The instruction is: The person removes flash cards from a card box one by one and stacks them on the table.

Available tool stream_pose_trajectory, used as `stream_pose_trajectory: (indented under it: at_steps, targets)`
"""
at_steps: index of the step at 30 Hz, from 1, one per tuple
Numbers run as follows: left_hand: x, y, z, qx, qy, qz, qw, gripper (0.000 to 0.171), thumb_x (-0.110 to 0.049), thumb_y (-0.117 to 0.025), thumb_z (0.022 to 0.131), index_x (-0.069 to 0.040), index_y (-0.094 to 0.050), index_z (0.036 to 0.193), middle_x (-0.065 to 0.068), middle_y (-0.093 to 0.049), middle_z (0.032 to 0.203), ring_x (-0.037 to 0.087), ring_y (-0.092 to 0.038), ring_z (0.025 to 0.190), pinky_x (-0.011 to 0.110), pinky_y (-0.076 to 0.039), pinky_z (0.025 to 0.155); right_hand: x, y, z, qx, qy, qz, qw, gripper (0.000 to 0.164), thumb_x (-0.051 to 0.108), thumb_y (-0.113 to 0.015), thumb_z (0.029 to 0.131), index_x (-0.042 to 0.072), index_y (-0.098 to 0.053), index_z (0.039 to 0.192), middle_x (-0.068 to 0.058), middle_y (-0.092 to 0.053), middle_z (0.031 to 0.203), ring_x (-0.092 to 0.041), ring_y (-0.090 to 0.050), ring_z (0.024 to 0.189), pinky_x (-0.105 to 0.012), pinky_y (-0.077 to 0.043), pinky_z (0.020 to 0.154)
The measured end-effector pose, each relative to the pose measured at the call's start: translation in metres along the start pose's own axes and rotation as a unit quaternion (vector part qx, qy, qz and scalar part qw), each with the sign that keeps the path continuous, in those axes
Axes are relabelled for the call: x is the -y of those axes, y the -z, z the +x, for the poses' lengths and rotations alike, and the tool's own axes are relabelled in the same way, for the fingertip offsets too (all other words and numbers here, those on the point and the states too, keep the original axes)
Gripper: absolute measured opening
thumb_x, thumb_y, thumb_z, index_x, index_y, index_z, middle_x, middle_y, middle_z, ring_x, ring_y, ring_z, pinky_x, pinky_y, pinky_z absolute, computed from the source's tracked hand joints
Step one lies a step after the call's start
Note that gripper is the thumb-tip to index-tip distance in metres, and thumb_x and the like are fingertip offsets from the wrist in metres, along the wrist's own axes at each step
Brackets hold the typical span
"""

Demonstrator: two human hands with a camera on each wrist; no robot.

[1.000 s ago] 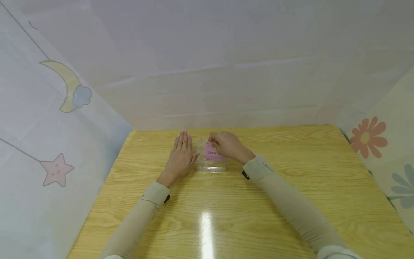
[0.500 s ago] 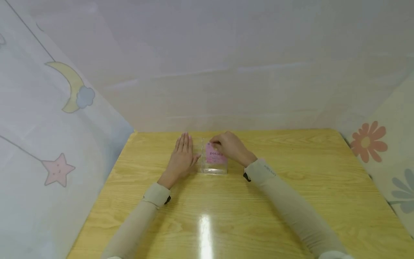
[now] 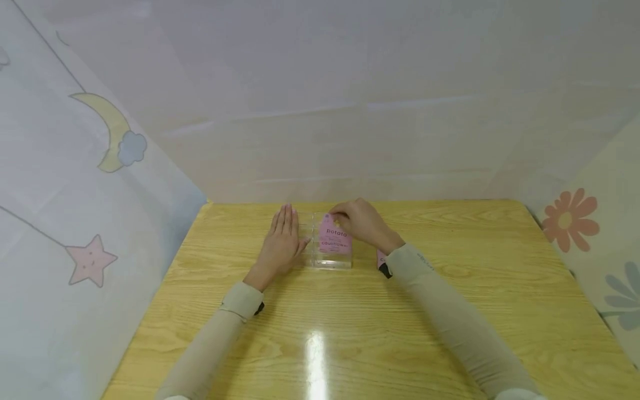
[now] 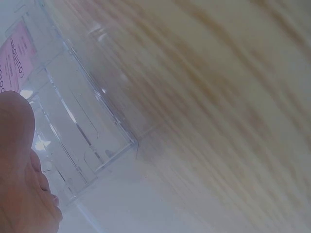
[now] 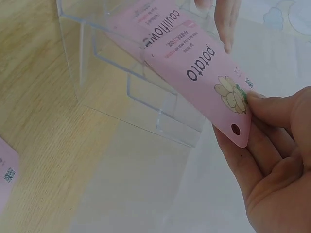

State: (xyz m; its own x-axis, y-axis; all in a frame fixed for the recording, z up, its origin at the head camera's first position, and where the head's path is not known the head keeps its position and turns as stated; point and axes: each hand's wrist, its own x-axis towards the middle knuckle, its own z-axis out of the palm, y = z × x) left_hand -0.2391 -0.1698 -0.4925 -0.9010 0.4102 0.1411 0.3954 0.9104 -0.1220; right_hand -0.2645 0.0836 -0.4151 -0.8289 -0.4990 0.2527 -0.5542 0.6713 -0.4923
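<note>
My right hand (image 3: 365, 222) pinches a pink card marked "potato" (image 5: 199, 73) between thumb and fingers, near its holed corner. The card leans over a clear stepped acrylic holder (image 3: 332, 264). Behind it, a pink "cauliflower" card (image 5: 131, 24) sits in a slot of that holder, partly covered by the potato card. With fingers stretched forward, my left hand (image 3: 281, 241) rests on the holder's left part, its thumb near the middle divider. Ridges of the holder (image 4: 82, 126) show beyond this hand in the left wrist view.
Another pink card (image 3: 381, 258) lies on the wooden table (image 3: 280, 344), partly hidden by the right cuff. A pale printed backdrop (image 3: 320, 150) rises behind the table's far edge and along both sides.
My right hand has shifted slightly right with the potato card, and the cauliflower card's word now shows below it. The loose card by the cuff shows more. The left hand stays in place.
</note>
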Motion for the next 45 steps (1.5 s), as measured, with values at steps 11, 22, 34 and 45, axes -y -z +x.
stream_pose_trajectory:
  at_steps: [11,22,34,45]
  targets:
    - [-0.001,0.001,0.0,0.013,0.007,0.0,0.9999,0.082,-0.048,-0.029,0.114,0.01,-0.001,0.163,0.032,-0.003,0.174,0.042,0.0,0.165,0.05,-0.006,0.136,-0.011,0.009,-0.002,-0.003,-0.025,0.069,0.997,0.024,0.01,-0.061,0.106,0.004,-0.078,0.121,-0.015,-0.08,0.115,-0.012,-0.055,0.062,-0.027,-0.046,0.062]
    - [-0.002,0.002,-0.002,0.008,0.008,-0.002,0.9999,0.081,-0.048,-0.031,0.114,0.011,-0.004,0.164,0.032,-0.005,0.174,0.044,-0.006,0.165,0.051,-0.007,0.136,-0.018,0.012,-0.008,0.002,-0.04,0.115,0.993,0.026,0.007,-0.059,0.106,0.001,-0.075,0.126,-0.018,-0.078,0.119,-0.014,-0.057,0.065,-0.028,-0.048,0.063]
    - [-0.004,0.002,0.001,-0.008,0.003,0.0,1.0,0.081,-0.047,-0.034,0.114,0.011,-0.008,0.163,0.033,-0.011,0.173,0.043,-0.005,0.165,0.051,-0.01,0.136,-0.017,0.022,-0.012,0.014,-0.066,0.143,0.987,0.028,0.007,-0.057,0.106,0.002,-0.075,0.127,-0.018,-0.077,0.123,-0.015,-0.054,0.061,-0.024,-0.041,0.052]
    - [-0.002,0.001,0.001,0.003,0.007,-0.004,1.0,0.081,-0.048,-0.03,0.114,0.011,-0.006,0.164,0.033,-0.006,0.173,0.043,-0.003,0.165,0.052,-0.009,0.136,-0.026,0.028,-0.018,0.045,-0.085,0.164,0.982,0.028,0.01,-0.058,0.106,0.001,-0.075,0.126,-0.02,-0.075,0.127,-0.018,-0.061,0.073,-0.025,-0.046,0.061]
